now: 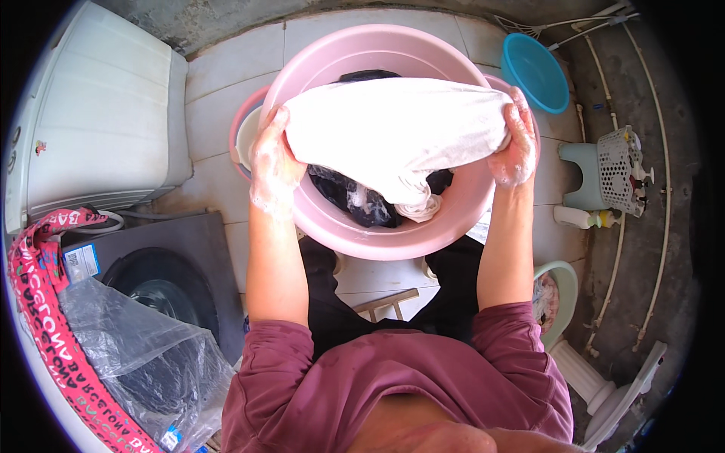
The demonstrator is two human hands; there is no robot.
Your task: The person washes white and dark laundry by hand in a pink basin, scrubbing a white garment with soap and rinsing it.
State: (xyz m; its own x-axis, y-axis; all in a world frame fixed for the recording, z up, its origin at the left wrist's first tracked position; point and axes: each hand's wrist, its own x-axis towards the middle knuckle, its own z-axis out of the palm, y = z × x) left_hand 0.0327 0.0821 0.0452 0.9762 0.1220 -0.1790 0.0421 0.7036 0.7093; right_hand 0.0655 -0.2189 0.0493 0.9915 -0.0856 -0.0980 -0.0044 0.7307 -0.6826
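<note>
A white garment (391,130) is stretched sideways above a large pink plastic basin (385,246). My left hand (274,156) grips its left end, and suds coat the palm and wrist. At the other end my right hand (515,144) holds the cloth, also wet with foam. A twisted, bunched part of the garment hangs down into the basin's near side. Beneath it lie dark wet clothes (362,201) with some lather on them. The white cloth hides much of the basin's inside.
A white washing machine (107,107) stands at left, with a dark front-loader (170,283) nearer me under clear plastic. A blue basin (535,73) leans at the far right. A stool (578,175), a perforated basket (617,170), a bottle (572,217) and a green tub (563,300) line the right wall.
</note>
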